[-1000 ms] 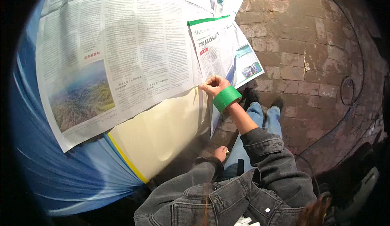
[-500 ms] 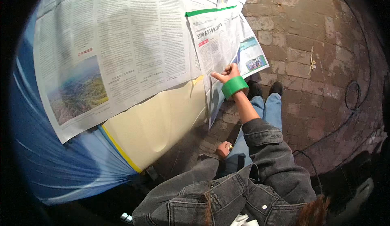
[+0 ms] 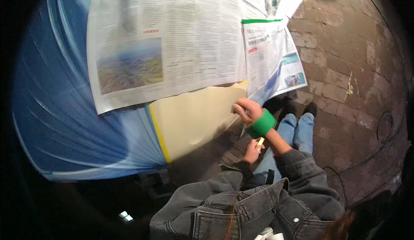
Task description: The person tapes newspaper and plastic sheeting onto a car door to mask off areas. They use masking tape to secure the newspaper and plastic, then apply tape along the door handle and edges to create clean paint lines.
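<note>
I see the right hand (image 3: 246,110), a green tape roll (image 3: 261,124) round its wrist, fingers curled and pinching at the lower right edge of the cream panel (image 3: 194,119), just below the large newspaper sheet (image 3: 168,46); what exactly it pinches is too small to tell. The left hand (image 3: 252,150) sits low beside the jeans, closed around a small pale object (image 3: 260,141) I cannot identify. A smaller newspaper sheet (image 3: 271,54), topped with green tape strip (image 3: 261,21), hangs to the right, and the blue surface (image 3: 56,110) fades into the dark rim.

Right hand (image 3: 246,110) lower, off the newspaper (image 3: 269,52)
</note>
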Tool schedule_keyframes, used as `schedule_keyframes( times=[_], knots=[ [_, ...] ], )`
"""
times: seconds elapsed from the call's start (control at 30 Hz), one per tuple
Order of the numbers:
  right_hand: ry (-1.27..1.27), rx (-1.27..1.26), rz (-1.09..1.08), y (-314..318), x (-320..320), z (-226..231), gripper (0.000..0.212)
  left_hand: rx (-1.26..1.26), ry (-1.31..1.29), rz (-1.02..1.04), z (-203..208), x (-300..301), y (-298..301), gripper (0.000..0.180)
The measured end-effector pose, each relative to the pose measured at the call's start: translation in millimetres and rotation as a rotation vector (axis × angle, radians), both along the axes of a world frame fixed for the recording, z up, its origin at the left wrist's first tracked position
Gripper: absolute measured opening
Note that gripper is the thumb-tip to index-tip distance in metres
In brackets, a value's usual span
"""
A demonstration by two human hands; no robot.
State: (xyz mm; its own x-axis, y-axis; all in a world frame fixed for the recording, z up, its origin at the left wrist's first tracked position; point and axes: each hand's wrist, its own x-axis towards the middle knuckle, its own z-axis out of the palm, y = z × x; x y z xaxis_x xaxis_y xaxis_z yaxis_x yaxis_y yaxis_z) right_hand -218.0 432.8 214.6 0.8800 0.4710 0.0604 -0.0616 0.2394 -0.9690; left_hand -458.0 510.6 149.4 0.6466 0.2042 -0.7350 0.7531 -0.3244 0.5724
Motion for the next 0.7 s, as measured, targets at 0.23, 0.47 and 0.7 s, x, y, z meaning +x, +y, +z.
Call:
schedule_keyframes(
  times=[0.23, 0.47, 0.7],
  knots=[
    [-0.045, -0.407, 0.037, -76.5, -81.0, -49.4, 0.021, 0.238, -0.244, -0.05, 72.8, 84.5, -44.6, 0.046],
    [0.157, -0.478, -0.159, -93.2, -102.1, -39.8, 0.024, -0.013, -0.206, 0.064, 54.1, 68.2, -52.3, 0.059],
    [0.076, -0.569, -0.084, -104.1, -102.8, -50.9, 0.013, -0.1, -0.26, 0.017, 37.2, 54.0, -47.2, 0.058]
  ],
)
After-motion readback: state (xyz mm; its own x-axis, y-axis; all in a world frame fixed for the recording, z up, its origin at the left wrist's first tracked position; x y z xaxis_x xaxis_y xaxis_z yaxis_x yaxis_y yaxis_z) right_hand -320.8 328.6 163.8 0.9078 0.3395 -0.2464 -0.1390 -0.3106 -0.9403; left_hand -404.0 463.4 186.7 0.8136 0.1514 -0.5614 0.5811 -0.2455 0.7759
